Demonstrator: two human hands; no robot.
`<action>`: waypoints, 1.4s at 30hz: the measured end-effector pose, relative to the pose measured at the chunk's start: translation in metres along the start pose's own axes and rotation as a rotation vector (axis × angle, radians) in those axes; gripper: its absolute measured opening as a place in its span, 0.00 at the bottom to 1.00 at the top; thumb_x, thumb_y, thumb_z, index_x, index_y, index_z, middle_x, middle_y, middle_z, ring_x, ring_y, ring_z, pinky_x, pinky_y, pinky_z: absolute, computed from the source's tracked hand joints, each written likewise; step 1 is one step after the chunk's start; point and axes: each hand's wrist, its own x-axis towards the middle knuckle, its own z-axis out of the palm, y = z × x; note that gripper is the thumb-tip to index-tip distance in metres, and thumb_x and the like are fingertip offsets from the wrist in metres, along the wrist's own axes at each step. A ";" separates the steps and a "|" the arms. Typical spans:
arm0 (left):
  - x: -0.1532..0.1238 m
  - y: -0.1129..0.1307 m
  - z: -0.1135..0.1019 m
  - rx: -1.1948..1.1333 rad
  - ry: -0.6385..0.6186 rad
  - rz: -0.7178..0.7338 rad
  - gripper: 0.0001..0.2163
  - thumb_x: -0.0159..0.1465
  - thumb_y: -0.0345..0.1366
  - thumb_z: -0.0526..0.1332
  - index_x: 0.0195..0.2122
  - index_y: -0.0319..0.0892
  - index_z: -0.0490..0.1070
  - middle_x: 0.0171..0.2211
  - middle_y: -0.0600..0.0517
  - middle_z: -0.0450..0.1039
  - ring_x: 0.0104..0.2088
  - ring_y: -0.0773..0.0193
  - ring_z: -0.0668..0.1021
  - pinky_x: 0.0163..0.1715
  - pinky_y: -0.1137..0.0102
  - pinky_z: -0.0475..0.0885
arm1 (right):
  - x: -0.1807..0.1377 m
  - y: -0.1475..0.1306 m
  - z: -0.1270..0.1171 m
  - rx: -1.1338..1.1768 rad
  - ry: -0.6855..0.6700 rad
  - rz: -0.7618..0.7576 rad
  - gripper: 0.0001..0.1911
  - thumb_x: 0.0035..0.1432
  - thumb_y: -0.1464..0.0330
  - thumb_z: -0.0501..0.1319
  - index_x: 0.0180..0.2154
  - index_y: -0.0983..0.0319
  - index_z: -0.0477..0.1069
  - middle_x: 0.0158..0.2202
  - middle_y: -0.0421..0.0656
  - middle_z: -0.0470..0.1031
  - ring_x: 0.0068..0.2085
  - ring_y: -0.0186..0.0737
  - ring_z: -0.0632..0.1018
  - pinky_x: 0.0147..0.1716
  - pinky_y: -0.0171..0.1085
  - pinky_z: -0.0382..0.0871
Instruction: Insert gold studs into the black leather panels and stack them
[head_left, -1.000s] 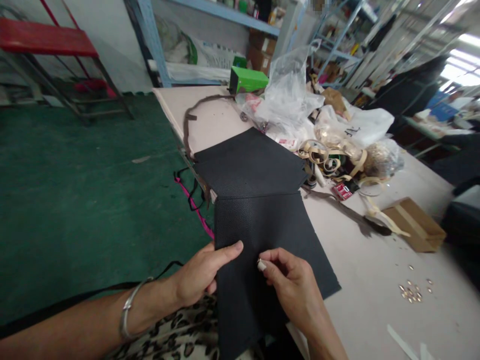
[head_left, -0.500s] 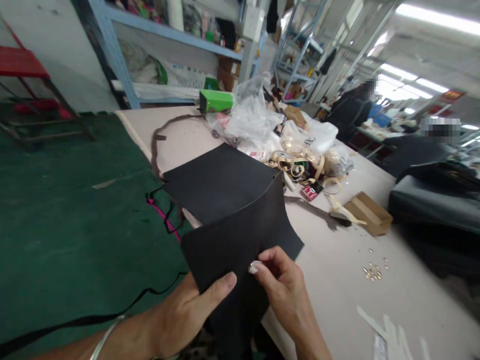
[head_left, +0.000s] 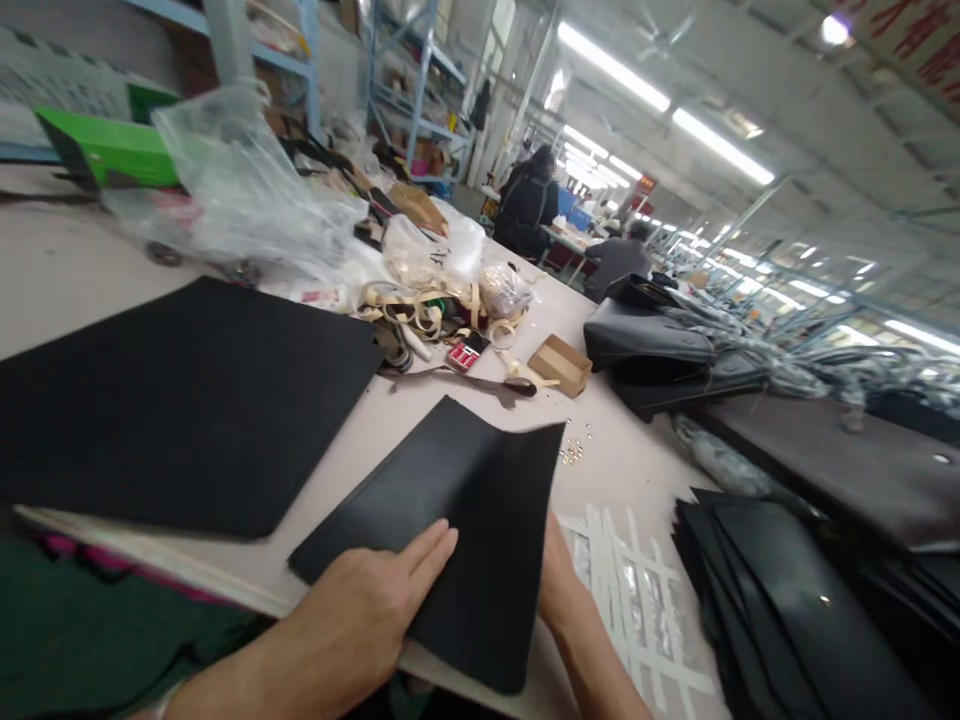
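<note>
A black leather-like panel lies partly on the table in front of me, its right side bent upward. My left hand rests on it with fingers stretched out flat and pressed to the surface. My right hand is behind the raised right edge; its fingers are hidden by the panel. Left of this piece, one or more larger black panels lie flat. Small gold-coloured metal pieces are scattered beyond the raised edge.
White strips lie right of my right hand, beside a stack of black panels. A cardboard box, a red-and-black packet, tape rolls and plastic bags crowd the back. Two people are in the distance.
My view has swung right. The panel I held up has come down onto the table, apart from the larger one. My left hand now lies flat; my right has gone behind the panel.
</note>
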 end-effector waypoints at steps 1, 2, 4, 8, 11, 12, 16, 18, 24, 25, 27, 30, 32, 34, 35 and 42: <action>0.002 0.004 0.004 0.030 -0.052 -0.010 0.39 0.49 0.18 0.49 0.67 0.35 0.58 0.67 0.37 0.57 0.37 0.56 0.84 0.38 0.60 0.81 | -0.004 0.009 -0.006 -0.068 -0.035 0.006 0.11 0.59 0.68 0.58 0.40 0.59 0.78 0.44 0.46 0.80 0.47 0.48 0.77 0.49 0.41 0.71; 0.003 0.007 0.007 0.053 -0.084 -0.023 0.40 0.48 0.18 0.49 0.67 0.35 0.59 0.67 0.37 0.56 0.35 0.56 0.84 0.37 0.60 0.81 | -0.006 0.020 -0.014 -0.148 -0.060 0.035 0.11 0.58 0.70 0.57 0.39 0.59 0.78 0.44 0.45 0.80 0.45 0.46 0.78 0.47 0.39 0.71; 0.004 0.011 0.008 0.070 -0.112 -0.034 0.42 0.46 0.18 0.50 0.67 0.35 0.59 0.68 0.38 0.54 0.36 0.56 0.83 0.37 0.60 0.81 | -0.005 0.043 -0.031 -0.297 -0.048 0.155 0.14 0.58 0.72 0.55 0.39 0.59 0.79 0.42 0.45 0.81 0.42 0.43 0.79 0.43 0.36 0.72; 0.008 0.018 0.008 0.071 -0.172 -0.034 0.40 0.47 0.17 0.49 0.66 0.34 0.60 0.67 0.37 0.55 0.36 0.57 0.83 0.38 0.61 0.81 | 0.015 0.088 -0.064 -0.456 0.093 0.357 0.19 0.59 0.72 0.52 0.46 0.64 0.78 0.40 0.49 0.83 0.40 0.46 0.82 0.43 0.40 0.73; 0.011 0.027 0.013 0.118 -0.194 -0.043 0.37 0.50 0.19 0.51 0.65 0.31 0.62 0.65 0.30 0.55 0.31 0.56 0.83 0.32 0.59 0.81 | 0.038 0.108 -0.074 -0.536 0.091 0.377 0.20 0.60 0.71 0.53 0.49 0.64 0.77 0.46 0.50 0.82 0.45 0.46 0.81 0.48 0.41 0.71; 0.011 0.030 0.015 0.127 -0.187 -0.043 0.36 0.50 0.20 0.53 0.64 0.30 0.62 0.65 0.27 0.55 0.30 0.55 0.83 0.30 0.59 0.81 | 0.045 0.110 -0.075 -0.559 0.069 0.368 0.19 0.60 0.71 0.54 0.49 0.63 0.78 0.47 0.49 0.82 0.47 0.45 0.81 0.50 0.40 0.70; 0.004 0.031 0.014 0.079 -0.126 -0.070 0.35 0.51 0.29 0.62 0.63 0.32 0.65 0.65 0.28 0.55 0.30 0.52 0.83 0.30 0.58 0.81 | 0.067 0.112 -0.068 -0.639 -0.041 0.371 0.16 0.61 0.70 0.57 0.44 0.59 0.81 0.42 0.48 0.83 0.45 0.47 0.81 0.47 0.40 0.69; 0.000 0.026 0.008 0.023 -0.100 -0.074 0.34 0.54 0.36 0.65 0.64 0.33 0.65 0.65 0.32 0.56 0.33 0.52 0.83 0.33 0.58 0.81 | 0.073 0.112 -0.066 -0.661 -0.079 0.405 0.15 0.60 0.71 0.57 0.42 0.58 0.82 0.38 0.49 0.83 0.42 0.48 0.82 0.43 0.40 0.70; -0.008 0.017 -0.001 -0.044 -0.032 -0.043 0.34 0.61 0.50 0.65 0.63 0.34 0.65 0.66 0.39 0.59 0.36 0.54 0.82 0.35 0.59 0.79 | 0.090 0.124 -0.078 -0.628 -0.178 0.510 0.15 0.51 0.75 0.59 0.39 0.61 0.82 0.33 0.47 0.83 0.36 0.45 0.81 0.35 0.38 0.67; -0.008 0.016 0.000 -0.041 -0.020 -0.038 0.33 0.62 0.50 0.64 0.63 0.34 0.65 0.66 0.39 0.60 0.36 0.55 0.81 0.34 0.60 0.78 | 0.093 0.125 -0.080 -0.620 -0.189 0.522 0.15 0.50 0.75 0.60 0.38 0.61 0.82 0.31 0.46 0.82 0.34 0.45 0.81 0.33 0.38 0.67; -0.008 0.016 0.003 -0.041 0.018 -0.026 0.32 0.63 0.50 0.63 0.62 0.34 0.66 0.65 0.40 0.62 0.35 0.56 0.81 0.32 0.62 0.77 | 0.094 0.125 -0.083 -0.612 -0.191 0.524 0.14 0.49 0.74 0.60 0.37 0.62 0.82 0.31 0.47 0.82 0.34 0.47 0.80 0.34 0.39 0.67; -0.010 0.013 0.009 -0.051 0.094 0.002 0.29 0.64 0.50 0.62 0.60 0.35 0.68 0.62 0.42 0.68 0.35 0.57 0.80 0.32 0.62 0.75 | 0.085 0.111 -0.075 -0.604 -0.162 0.478 0.14 0.53 0.71 0.59 0.40 0.62 0.79 0.35 0.49 0.82 0.39 0.48 0.80 0.38 0.41 0.68; -0.012 0.012 0.013 -0.059 0.142 0.026 0.28 0.65 0.50 0.61 0.59 0.35 0.69 0.60 0.43 0.70 0.35 0.58 0.80 0.31 0.62 0.73 | 0.069 0.092 -0.060 -0.501 -0.143 0.419 0.13 0.57 0.68 0.58 0.43 0.62 0.76 0.37 0.47 0.81 0.38 0.45 0.79 0.39 0.40 0.69; -0.014 0.010 0.016 -0.061 0.183 0.038 0.27 0.65 0.50 0.60 0.57 0.35 0.69 0.59 0.43 0.72 0.34 0.58 0.79 0.29 0.62 0.72 | 0.046 0.066 -0.039 -0.232 -0.145 0.341 0.12 0.59 0.62 0.60 0.43 0.61 0.72 0.35 0.44 0.79 0.35 0.41 0.78 0.37 0.38 0.70; -0.015 0.009 0.018 -0.060 0.196 0.040 0.26 0.65 0.50 0.60 0.57 0.35 0.69 0.59 0.43 0.72 0.35 0.58 0.79 0.29 0.62 0.71 | 0.034 0.052 -0.027 -0.067 -0.162 0.303 0.12 0.59 0.60 0.61 0.41 0.60 0.71 0.34 0.42 0.78 0.34 0.40 0.77 0.36 0.37 0.70; -0.016 0.009 0.021 -0.057 0.223 0.058 0.26 0.66 0.50 0.58 0.57 0.35 0.68 0.55 0.45 0.74 0.33 0.59 0.77 0.28 0.62 0.69 | -0.017 -0.015 0.023 0.092 -0.237 0.190 0.03 0.61 0.67 0.60 0.37 0.58 0.71 0.32 0.39 0.75 0.35 0.37 0.75 0.39 0.36 0.68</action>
